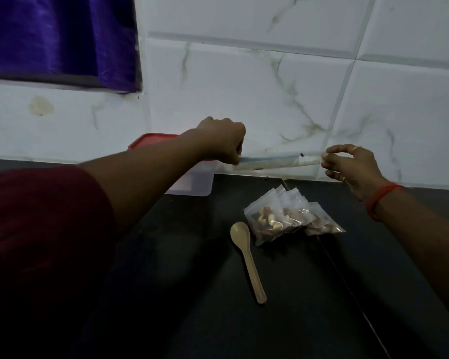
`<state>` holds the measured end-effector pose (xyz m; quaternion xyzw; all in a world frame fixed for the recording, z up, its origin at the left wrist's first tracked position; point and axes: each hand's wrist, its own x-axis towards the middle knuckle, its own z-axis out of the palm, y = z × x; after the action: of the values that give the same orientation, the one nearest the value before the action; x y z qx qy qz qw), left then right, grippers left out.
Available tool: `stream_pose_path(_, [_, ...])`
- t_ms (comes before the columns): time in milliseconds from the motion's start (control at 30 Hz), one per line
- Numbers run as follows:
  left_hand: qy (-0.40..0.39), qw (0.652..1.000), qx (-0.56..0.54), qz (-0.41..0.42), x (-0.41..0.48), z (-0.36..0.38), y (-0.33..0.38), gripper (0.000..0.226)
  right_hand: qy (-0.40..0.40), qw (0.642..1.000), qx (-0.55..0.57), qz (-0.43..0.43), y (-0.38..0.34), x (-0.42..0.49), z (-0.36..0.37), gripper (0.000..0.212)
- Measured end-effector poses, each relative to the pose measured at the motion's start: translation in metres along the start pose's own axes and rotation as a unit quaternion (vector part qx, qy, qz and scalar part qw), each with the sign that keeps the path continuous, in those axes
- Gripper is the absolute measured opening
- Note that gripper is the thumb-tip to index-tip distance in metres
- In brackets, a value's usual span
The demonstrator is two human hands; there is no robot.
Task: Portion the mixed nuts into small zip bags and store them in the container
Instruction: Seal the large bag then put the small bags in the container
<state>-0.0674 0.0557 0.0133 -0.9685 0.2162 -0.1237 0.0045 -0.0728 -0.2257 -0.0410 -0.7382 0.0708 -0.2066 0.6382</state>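
Both hands hold a large clear zip bag stretched flat and level above the black counter, seen edge-on. My left hand pinches its left end, my right hand pinches its right end. Below it, several small zip bags filled with mixed nuts lie in a loose pile on the counter. A clear plastic container with a red lid stands against the wall, mostly hidden behind my left forearm.
A pale wooden spoon lies on the black counter just left of the small bags. White marble-look wall tiles rise behind. A purple curtain hangs at the top left.
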Motion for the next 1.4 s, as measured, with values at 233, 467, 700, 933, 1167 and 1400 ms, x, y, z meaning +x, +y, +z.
stream_pose_path(233, [-0.044,0.971,0.233,0.024,0.042,0.031,0.016,0.024,-0.01,0.999,-0.04,0.017,0.044,0.047,0.018,0.008])
stream_pose_path(467, [-0.083,0.944,0.319,0.034,0.063,0.067,0.024,0.01,-0.019,0.974,-0.215,-0.063,0.066,0.051,0.026,0.009])
stream_pose_path(700, [0.034,0.959,0.282,0.026,0.055,0.079,0.028,0.014,-0.036,0.858,-0.464,-0.218,0.074,0.049,0.021,0.008])
stream_pose_path(933, [-0.004,0.987,0.16,0.026,0.045,0.091,0.022,0.025,-0.12,0.847,-0.459,-0.239,0.069,0.037,0.024,0.034])
stream_pose_path(1167, [0.005,0.99,0.138,0.04,0.028,0.093,0.031,0.02,-0.065,0.881,-0.407,-0.231,0.059,0.034,0.011,0.046])
stream_pose_path(1400, [-0.013,0.992,0.118,0.039,-0.003,0.076,0.036,0.021,-0.015,0.916,-0.333,-0.225,0.038,-0.03,0.005,0.04])
